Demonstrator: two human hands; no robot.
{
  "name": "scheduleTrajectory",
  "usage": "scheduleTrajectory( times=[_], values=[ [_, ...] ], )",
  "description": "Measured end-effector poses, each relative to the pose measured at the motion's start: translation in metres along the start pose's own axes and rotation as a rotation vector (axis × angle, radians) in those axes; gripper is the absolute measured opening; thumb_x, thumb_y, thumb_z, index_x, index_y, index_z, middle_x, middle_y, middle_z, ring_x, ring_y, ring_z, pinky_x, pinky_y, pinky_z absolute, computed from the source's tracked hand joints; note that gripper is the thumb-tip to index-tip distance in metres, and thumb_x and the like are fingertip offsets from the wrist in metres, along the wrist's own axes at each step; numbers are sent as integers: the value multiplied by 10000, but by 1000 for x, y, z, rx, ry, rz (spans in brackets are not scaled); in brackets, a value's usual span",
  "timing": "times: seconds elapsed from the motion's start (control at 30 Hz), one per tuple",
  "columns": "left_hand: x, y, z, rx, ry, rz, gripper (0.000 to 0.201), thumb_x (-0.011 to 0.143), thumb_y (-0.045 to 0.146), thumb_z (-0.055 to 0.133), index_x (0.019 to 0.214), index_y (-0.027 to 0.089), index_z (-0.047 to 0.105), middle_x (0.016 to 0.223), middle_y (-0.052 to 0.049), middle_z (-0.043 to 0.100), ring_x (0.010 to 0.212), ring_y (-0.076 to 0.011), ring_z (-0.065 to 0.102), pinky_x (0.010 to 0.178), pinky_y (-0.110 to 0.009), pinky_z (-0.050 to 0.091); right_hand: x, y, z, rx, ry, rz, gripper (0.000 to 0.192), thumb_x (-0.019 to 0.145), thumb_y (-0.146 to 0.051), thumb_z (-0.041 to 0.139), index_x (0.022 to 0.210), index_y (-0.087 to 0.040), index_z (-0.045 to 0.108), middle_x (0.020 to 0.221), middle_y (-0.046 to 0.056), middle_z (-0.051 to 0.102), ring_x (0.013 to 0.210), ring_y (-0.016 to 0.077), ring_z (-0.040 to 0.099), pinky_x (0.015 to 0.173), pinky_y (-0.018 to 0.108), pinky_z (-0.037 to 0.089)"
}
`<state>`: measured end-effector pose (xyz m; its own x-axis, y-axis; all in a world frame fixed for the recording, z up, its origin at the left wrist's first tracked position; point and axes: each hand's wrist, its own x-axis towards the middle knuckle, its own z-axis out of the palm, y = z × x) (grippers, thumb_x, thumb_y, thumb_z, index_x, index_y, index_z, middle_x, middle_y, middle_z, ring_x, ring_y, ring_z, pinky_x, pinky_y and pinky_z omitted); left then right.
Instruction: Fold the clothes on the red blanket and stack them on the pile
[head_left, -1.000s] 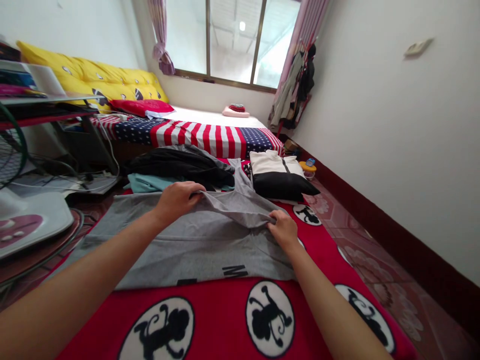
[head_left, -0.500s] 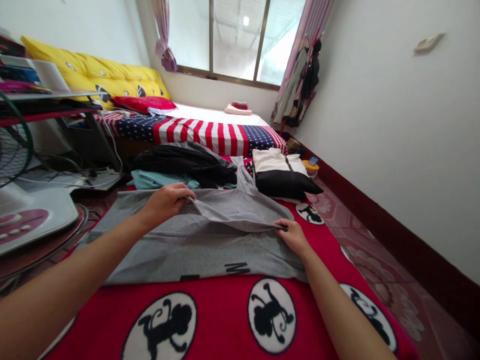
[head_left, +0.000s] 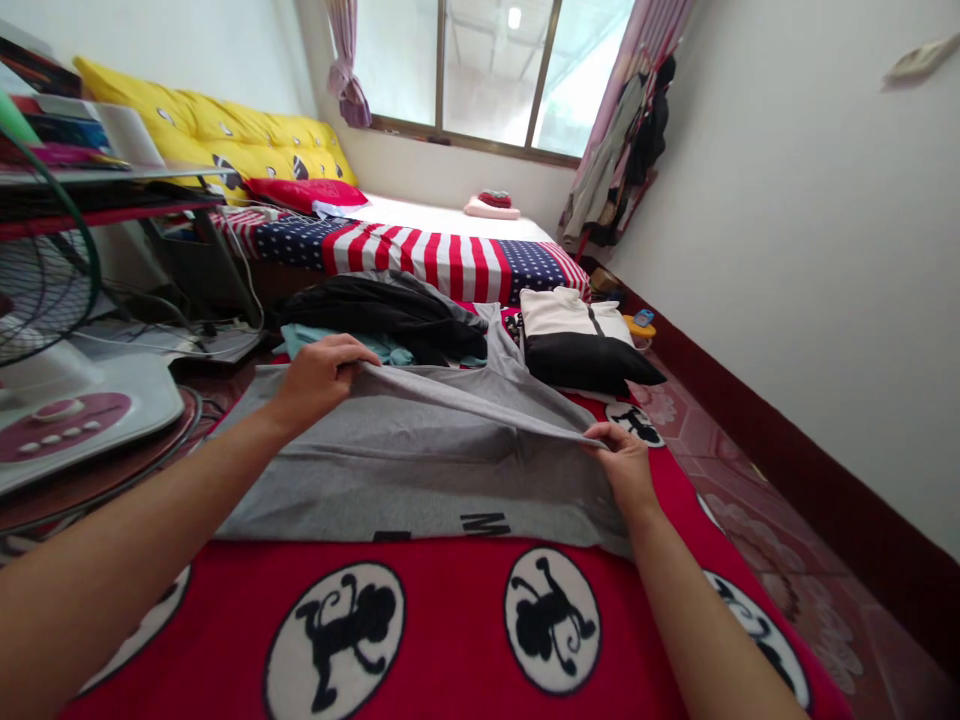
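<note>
Left hand (head_left: 322, 378) and right hand (head_left: 624, 468) each closed in a pinch on the grey garment (head_left: 420, 490), the left at the farther end of a raised edge, the right at the nearer end. Between the two grips this edge is drawn into a taut, slanting band, lifted above the rest of the fabric. The garment lies spread crosswise in front of the person, on a red blanket (head_left: 450, 620) printed with dark monkey figures in pale ovals; its near border is almost straight and bears dark printing, including a letter M (head_left: 484, 524). From its far side a narrow grey strip extends away from the person, passing between two neighbours: to the left, a heap of black clothing (head_left: 375, 312) with a teal cloth (head_left: 300, 338) under it; to the right, a folded white-and-black garment (head_left: 574, 345). Beyond these stands a bed (head_left: 435, 213) with a striped and starred cover (head_left: 420, 255), a red pillow (head_left: 307, 193) and a long yellow cushion (head_left: 217, 135) against the wall. Periphery: window (head_left: 491, 80) above the bed; hanging clothes (head_left: 619, 150) in the far right corner; at left, a fan (head_left: 82, 420) beside a desk (head_left: 112, 178).
</note>
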<state>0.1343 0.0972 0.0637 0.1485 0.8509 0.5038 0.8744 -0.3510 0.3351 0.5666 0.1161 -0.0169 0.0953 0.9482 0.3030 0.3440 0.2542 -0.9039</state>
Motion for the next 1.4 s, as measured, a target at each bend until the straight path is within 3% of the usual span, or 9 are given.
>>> scheduleTrajectory(
  times=[0.13, 0.43, 0.6, 0.73, 0.9, 1.07, 1.2, 1.3, 1.4],
  values=[
    [-32, -8, -15, -23, -4, 42, 311, 826, 143, 406, 898, 186, 705, 975, -34, 649, 964, -156, 569, 946, -292, 430, -30, -8, -9, -87, -80, -179, 24, 723, -231, 638, 711, -212, 630, 806, 27, 618, 802, 189, 585, 739, 308, 443],
    [-123, -54, -10, 91, -234, 106, 336, 836, 123, 406, 877, 279, 700, 910, -11, 648, 893, -162, 588, 808, -256, 457, -79, 21, -22, -349, -308, -298, 130, 809, -205, 567, 815, -245, 690, 873, 55, 655, 855, 215, 626, 765, 339, 496],
    [-140, -53, -15, 154, -326, 172, 362, 879, 85, 383, 932, 252, 700, 963, -30, 647, 931, -171, 567, 861, -279, 437, -82, 17, -32, -499, -363, -403, 158, 834, -207, 543, 843, -244, 697, 913, 53, 667, 898, 215, 627, 824, 351, 486],
    [-142, -45, -23, 155, -402, 156, 366, 771, 30, 428, 895, 237, 703, 981, -28, 635, 971, -186, 555, 923, -309, 417, -78, 3, -32, -544, -429, -326, 156, 859, -304, 560, 794, -240, 687, 888, 42, 664, 848, 201, 627, 776, 312, 477],
    [-131, -49, -15, 21, -346, -149, 232, 795, 249, 488, 868, 228, 707, 1028, -30, 650, 972, -203, 594, 894, -304, 445, -50, -8, 4, -488, -310, -255, 238, 890, -390, 520, 781, -225, 653, 862, 40, 650, 824, 195, 615, 775, 305, 457],
    [-111, -61, 8, 37, -246, -489, 468, 787, 551, 528, 992, 165, 698, 926, -83, 701, 809, -229, 639, 751, -323, 482, -13, -11, 74, -425, -358, -242, 227, 834, -307, 562, 1014, -201, 651, 975, 56, 657, 879, 197, 614, 779, 313, 480],
    [-104, -62, 17, 55, -267, -471, 291, 679, 434, 668, 827, 187, 706, 851, -59, 706, 773, -229, 636, 705, -313, 471, 2, -13, 112, -508, -399, -278, 176, 758, -236, 635, 926, -194, 672, 1046, 78, 649, 999, 224, 593, 900, 360, 448],
    [-102, -56, 14, 50, -192, -444, 171, 721, 348, 634, 784, 195, 674, 829, -38, 692, 802, -208, 628, 733, -297, 466, 4, -14, 122, -543, -380, -301, 40, 759, -185, 613, 727, -197, 633, 1050, 70, 649, 1016, 221, 589, 921, 363, 430],
    [-103, -49, 10, 111, -90, -399, 124, 765, 307, 616, 815, 201, 656, 852, -34, 664, 832, -202, 615, 761, -300, 469, 1, -13, 125, -505, -266, -350, 60, 799, -186, 573, 753, -202, 609, 1021, 53, 658, 986, 211, 595, 901, 359, 436]
  ],
)
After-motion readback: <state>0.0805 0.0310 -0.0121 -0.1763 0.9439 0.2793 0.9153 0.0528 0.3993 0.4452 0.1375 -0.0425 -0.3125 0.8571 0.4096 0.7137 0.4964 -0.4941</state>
